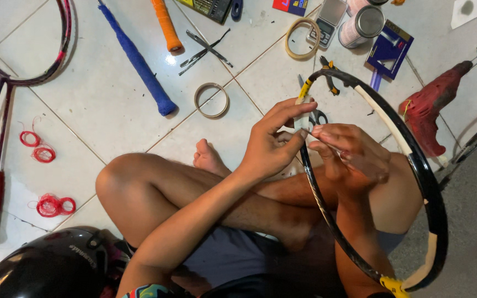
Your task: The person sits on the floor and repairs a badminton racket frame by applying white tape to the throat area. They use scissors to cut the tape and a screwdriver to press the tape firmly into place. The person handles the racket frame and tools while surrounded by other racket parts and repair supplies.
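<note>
I sit cross-legged on a tiled floor with a black, unstrung racket frame point(426, 182) resting over my knees; pale tape runs along its rim. My left hand point(274, 140) pinches the rim near its yellow-marked top, thumb and fingers on the pale tape strip point(303, 118). My right hand point(349, 154) grips the same side of the frame just below, fingers curled around it and touching the tape end.
Two tape rolls point(211, 100) point(302, 38), scissors point(317, 117), pliers point(329, 74), a blue-gripped handle point(139, 63), an orange one point(167, 25), another racket point(6, 72), red string coils point(51, 205), cans point(362, 25), a small scale point(327, 21), a red tool point(432, 105) and a black helmet point(51, 265) lie around.
</note>
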